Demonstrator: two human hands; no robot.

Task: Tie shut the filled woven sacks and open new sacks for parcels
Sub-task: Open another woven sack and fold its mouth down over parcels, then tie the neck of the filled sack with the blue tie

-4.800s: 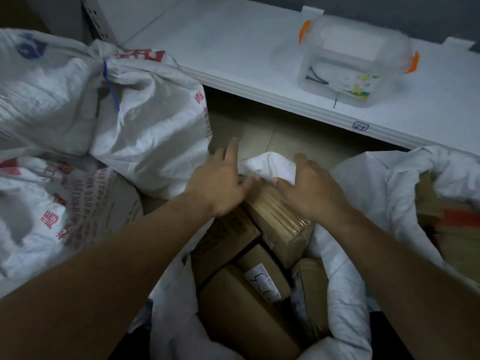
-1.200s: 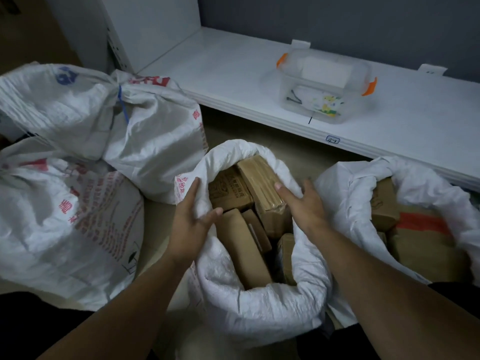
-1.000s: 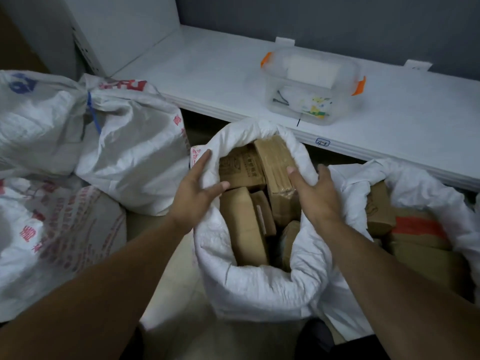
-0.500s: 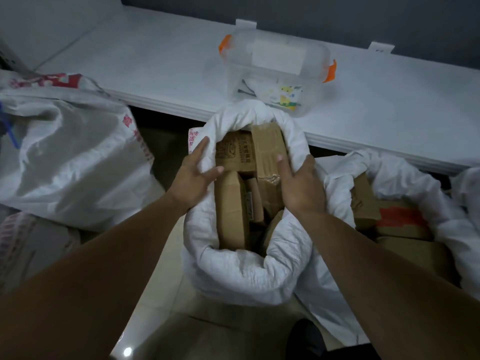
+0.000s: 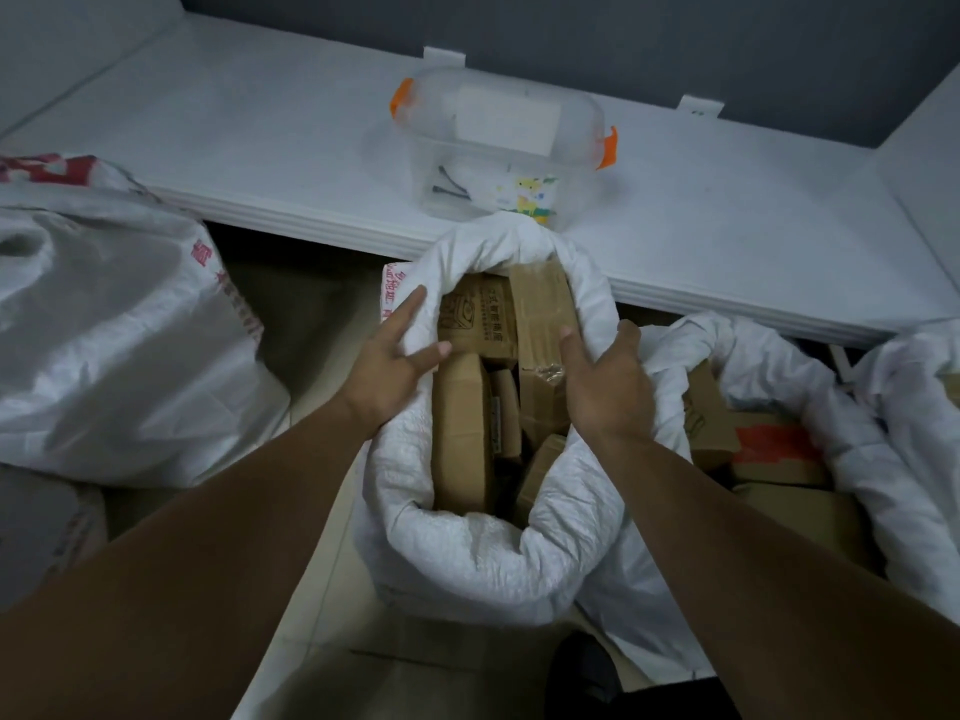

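A white woven sack (image 5: 467, 556) stands open on the floor (image 5: 317, 324) at centre, with its rim rolled down. It is packed with cardboard boxes (image 5: 460, 433). Both hands clasp the rim on opposite sides. The left hand (image 5: 387, 363) has its thumb inside and fingers outside, and the right hand (image 5: 608, 387) likewise. A second sack (image 5: 857, 459), open and holding boxes, touches it on the right. A full sack (image 5: 119, 330) with red print lies to the left. Behind them, a white counter (image 5: 249, 148) carries a clear tub (image 5: 498, 142) with orange clips.
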